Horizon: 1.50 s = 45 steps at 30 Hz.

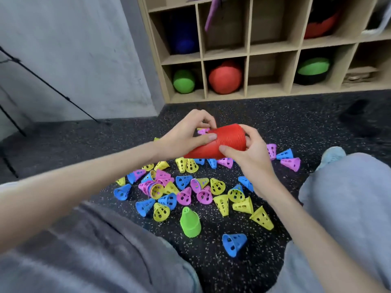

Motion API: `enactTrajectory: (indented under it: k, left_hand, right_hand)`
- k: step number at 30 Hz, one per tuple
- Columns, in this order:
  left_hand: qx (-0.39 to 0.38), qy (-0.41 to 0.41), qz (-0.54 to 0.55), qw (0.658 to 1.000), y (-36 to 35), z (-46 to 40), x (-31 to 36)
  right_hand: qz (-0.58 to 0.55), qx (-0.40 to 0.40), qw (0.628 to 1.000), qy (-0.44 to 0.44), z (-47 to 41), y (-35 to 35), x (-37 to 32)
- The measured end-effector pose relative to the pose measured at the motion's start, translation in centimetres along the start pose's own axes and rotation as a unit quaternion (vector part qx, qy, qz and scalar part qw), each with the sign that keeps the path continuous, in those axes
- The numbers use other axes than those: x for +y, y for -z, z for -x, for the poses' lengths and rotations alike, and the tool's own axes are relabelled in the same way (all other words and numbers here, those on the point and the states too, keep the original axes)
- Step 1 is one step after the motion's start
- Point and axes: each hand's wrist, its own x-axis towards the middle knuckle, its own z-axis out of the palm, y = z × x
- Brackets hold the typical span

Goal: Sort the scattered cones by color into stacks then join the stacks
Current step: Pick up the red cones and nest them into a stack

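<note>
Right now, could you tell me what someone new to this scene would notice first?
Most striking is the red stack of cones, held sideways above the floor by the left hand and right hand. Below it, blue, yellow and pink cones lie scattered on the dark speckled floor, with a green stack standing upright nearer the person.

Grey trousers (349,197), pale-blue sock (333,155)

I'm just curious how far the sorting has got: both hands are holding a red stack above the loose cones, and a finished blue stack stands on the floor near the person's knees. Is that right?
Not quite. In the head view the stack standing on the floor is the green stack, not a blue one; the blue cones lie loose. The rest holds: the left hand and right hand hold the red stack above the loose cones.
</note>
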Motion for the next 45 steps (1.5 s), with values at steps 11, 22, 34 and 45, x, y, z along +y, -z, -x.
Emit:
enactTrajectory:
  k: [11,22,34,45]
  left_hand:
    - [0.145,0.269,0.138,0.942,-4.3,7.5,-2.6]
    - [0.255,0.307,0.165,0.902,-7.2,13.1,-7.4]
    - [0.325,0.343,0.194,0.860,-8.9,16.5,-11.6]
    - [0.348,0.335,0.279,0.830,-7.9,17.0,-13.6]
  right_hand:
    - [-0.003,-0.033,0.998,-0.053,3.5,-3.8,3.9]
    - [0.061,-0.053,0.993,-0.081,3.4,-7.7,7.9]
    - [0.074,-0.083,0.979,-0.169,5.2,-11.7,11.5]
    - [-0.010,-0.098,0.977,-0.188,5.3,-16.0,12.5]
